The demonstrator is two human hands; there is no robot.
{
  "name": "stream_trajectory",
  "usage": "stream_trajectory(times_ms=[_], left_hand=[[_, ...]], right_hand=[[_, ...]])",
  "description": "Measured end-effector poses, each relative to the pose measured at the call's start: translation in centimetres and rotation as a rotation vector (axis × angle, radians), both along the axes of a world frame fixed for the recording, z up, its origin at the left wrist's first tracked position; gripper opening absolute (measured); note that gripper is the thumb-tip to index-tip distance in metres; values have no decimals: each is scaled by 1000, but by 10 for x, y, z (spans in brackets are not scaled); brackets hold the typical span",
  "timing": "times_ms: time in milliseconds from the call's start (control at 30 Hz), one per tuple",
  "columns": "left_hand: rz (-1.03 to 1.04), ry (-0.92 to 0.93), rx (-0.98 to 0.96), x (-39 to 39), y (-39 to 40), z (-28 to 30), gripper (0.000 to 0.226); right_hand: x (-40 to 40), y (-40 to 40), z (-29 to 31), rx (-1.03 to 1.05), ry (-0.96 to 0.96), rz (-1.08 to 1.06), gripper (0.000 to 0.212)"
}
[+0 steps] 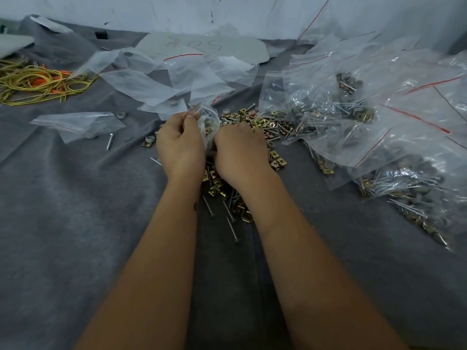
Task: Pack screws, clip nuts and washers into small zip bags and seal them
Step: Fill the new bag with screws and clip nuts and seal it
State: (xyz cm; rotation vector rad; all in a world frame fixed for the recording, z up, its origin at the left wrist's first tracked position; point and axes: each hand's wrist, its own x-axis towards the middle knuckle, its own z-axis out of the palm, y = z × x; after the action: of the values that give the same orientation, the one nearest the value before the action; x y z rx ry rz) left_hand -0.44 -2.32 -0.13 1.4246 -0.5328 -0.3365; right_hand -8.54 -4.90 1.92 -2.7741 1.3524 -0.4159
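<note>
Both bare forearms reach forward from the near edge, side by side. The left hand has its fingers curled, pinching at its fingertips. The right hand, just beside it, is knuckles-up with fingers curled under, hidden.

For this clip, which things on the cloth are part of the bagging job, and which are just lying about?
Job: the zip bag held by the left hand; right hand; loose clip nuts; screws; washers; filled bags; empty bags.

Lying about: yellow and orange cords; grey card with writing.
</note>
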Motion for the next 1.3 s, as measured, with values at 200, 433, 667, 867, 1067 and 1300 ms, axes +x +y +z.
stream_trajectory(times_ms=[200,433,667,867,1067,1300], left_hand=[[-3,-3,-11,1,0,1,30],[9,2,4,1,-1,1,32],[-53,-118,62,-3,3,3,29],[-148,-234,83,-7,5,3,21],[-167,-199,36,-7,6,3,25],[-172,-196,15,-8,7,5,25]], right_hand=[[-10,0,0,-28,19,72,16],[-18,-2,-19,-122,-236,6,16],[-26,-5,-10,206,-825,-41,12],[-31,-5,-4,500,-1120,65,14],[-31,-6,-4,585,-1176,147,18],[-30,-7,-7,444,-986,123,21]])
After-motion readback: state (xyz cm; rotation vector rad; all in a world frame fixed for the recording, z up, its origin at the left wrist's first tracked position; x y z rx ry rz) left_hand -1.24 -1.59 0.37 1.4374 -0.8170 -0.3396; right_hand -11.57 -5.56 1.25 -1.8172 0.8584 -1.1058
